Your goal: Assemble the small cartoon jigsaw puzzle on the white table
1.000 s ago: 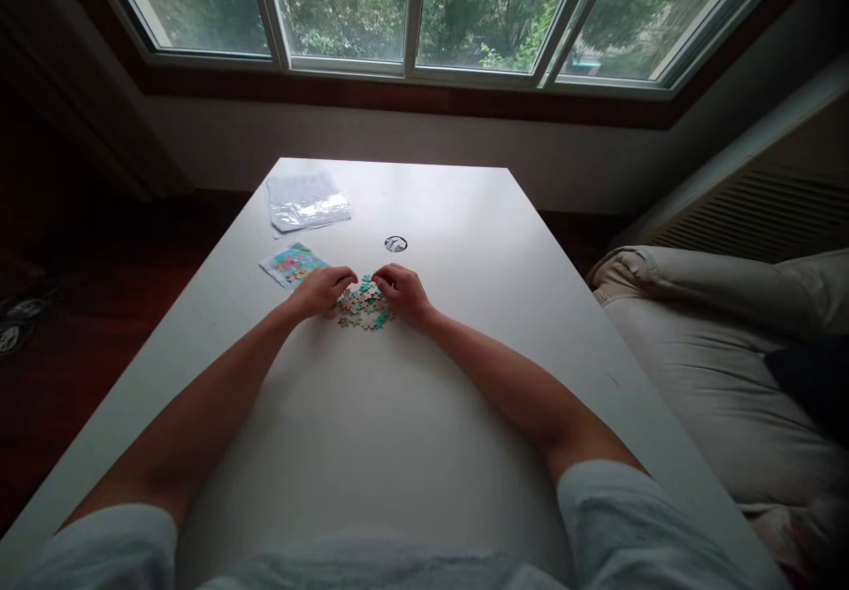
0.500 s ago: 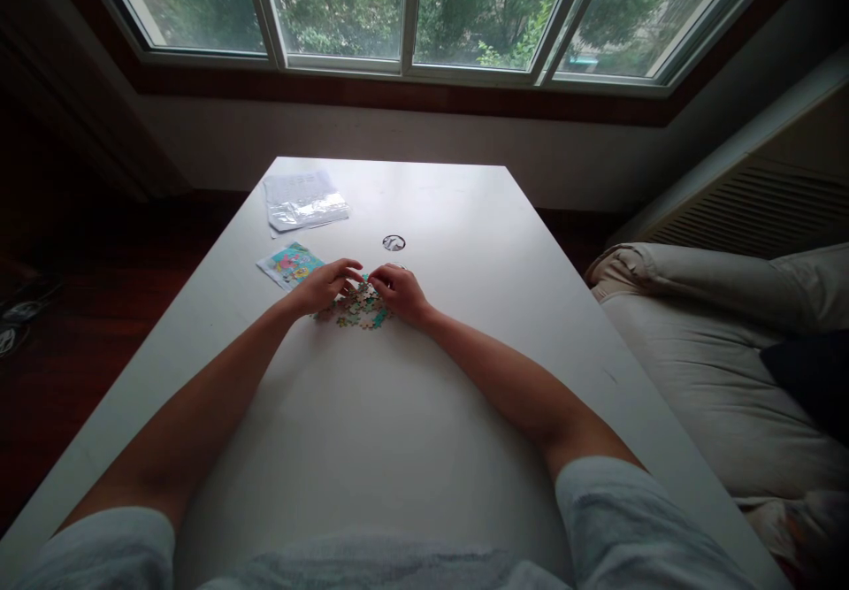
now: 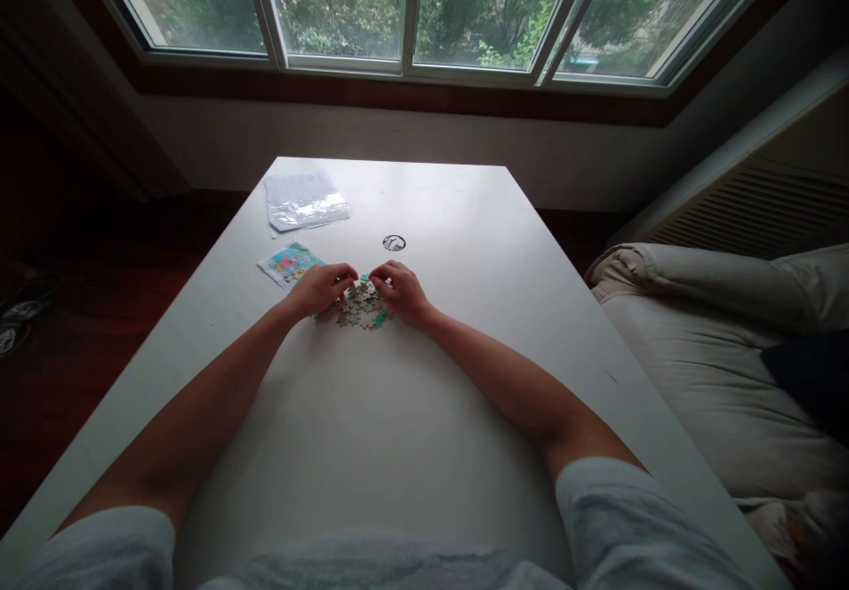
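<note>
A loose heap of small jigsaw puzzle pieces (image 3: 362, 307), some pale-backed and some teal or green, lies on the white table (image 3: 371, 431). At the heap's left edge is my left hand (image 3: 319, 289), its fingers bent and slightly apart over the pieces, with no held piece showing. My right hand (image 3: 402, 292) is at the upper right of the heap. Its thumb and forefinger are pinched together, and whatever is between them is too small to make out. Just beyond my left hand lies a colourful picture packet (image 3: 290, 263).
A clear plastic sleeve with papers (image 3: 305, 201) lies at the far left of the table. A small round dark-rimmed disc (image 3: 393, 242) is beyond my right hand. On the right stands a pale sofa (image 3: 676, 378); windows (image 3: 404, 15) are behind the table.
My left hand's fingers have drawn in and bent more over the heap. My right hand has shifted only slightly, still pinched. The packet, sleeve and disc have stayed put.
</note>
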The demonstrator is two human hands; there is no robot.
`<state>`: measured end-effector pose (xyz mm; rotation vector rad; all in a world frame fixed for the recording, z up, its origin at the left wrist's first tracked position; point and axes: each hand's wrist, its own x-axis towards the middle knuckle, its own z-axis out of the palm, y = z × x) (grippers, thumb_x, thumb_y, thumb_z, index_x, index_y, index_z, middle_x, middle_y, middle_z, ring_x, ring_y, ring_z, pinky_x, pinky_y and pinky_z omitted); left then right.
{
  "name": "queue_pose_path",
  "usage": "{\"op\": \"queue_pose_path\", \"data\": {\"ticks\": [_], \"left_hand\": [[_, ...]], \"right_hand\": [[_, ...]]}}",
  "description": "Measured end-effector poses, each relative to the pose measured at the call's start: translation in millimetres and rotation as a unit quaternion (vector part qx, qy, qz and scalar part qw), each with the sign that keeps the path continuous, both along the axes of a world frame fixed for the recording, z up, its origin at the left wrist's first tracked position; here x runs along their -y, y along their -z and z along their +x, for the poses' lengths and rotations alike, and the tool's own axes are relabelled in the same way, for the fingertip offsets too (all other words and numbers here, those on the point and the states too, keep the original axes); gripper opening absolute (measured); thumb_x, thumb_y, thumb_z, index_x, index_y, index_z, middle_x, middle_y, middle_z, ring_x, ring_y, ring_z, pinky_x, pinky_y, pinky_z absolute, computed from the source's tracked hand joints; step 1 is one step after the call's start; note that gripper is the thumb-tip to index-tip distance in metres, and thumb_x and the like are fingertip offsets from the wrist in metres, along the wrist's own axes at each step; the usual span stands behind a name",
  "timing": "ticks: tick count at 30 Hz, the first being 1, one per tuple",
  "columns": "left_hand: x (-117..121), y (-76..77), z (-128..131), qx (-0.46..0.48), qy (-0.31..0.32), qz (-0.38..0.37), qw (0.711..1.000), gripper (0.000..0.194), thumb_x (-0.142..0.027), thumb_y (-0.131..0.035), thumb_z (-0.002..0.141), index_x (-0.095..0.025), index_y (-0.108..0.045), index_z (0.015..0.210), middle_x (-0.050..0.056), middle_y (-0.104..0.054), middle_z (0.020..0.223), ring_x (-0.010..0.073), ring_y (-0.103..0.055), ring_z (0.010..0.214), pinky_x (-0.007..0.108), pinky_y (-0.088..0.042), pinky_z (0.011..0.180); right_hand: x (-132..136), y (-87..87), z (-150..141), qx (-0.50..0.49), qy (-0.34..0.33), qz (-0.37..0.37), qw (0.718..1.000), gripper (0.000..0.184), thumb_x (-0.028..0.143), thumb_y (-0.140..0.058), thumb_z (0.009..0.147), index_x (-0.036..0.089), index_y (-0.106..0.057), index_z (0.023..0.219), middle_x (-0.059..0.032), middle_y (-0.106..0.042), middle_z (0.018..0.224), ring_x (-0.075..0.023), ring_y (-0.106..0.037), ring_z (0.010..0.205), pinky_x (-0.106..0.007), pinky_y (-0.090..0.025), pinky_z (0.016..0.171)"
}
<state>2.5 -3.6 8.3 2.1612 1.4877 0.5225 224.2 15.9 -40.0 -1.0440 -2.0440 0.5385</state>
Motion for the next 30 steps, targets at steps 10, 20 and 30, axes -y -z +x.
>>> {"op": "queue_pose_path", "data": {"ticks": [10, 20, 30], "left_hand": [[-1, -14.6, -17, -0.163, 0.031, 0.016, 0.986, 0.035, -0.048, -0.05, 0.092, -0.023, -0.073, 0.101, 0.007, -0.072, 0.1, 0.0226, -0.065, 0.086, 0.029, -0.041, 0.072], [-5, -26.7, -49, -0.184, 0.056, -0.035, 0.981, 0.049, -0.058, -0.059, 0.084, -0.024, -0.071, 0.117, 0.008, -0.069, 0.113, 0.0234, -0.065, 0.09, 0.031, -0.043, 0.088], [10, -24.6, -24, -0.218, 0.08, -0.061, 0.971, 0.048, -0.041, -0.067, 0.072, -0.023, -0.065, 0.116, 0.007, -0.064, 0.105, 0.0233, -0.062, 0.082, 0.029, -0.042, 0.071]], "right_hand": [[8, -1.8, 1, 0.196, -0.116, 0.064, 0.972, 0.058, 0.059, -0.063, 0.091, 0.026, -0.059, 0.139, -0.0132, -0.057, 0.141, -0.0308, -0.046, 0.131, -0.048, -0.031, 0.111], [16, -15.7, -3, 0.251, -0.152, 0.11, 0.949, 0.055, 0.062, -0.064, 0.089, 0.023, -0.064, 0.129, -0.0138, -0.058, 0.123, -0.0288, -0.049, 0.11, -0.041, -0.039, 0.094], [16, -9.0, -12, 0.271, -0.114, 0.116, 0.949, 0.032, 0.047, -0.055, 0.1, 0.019, -0.066, 0.112, -0.0102, -0.063, 0.105, -0.0209, -0.056, 0.089, -0.031, -0.036, 0.074]]}}
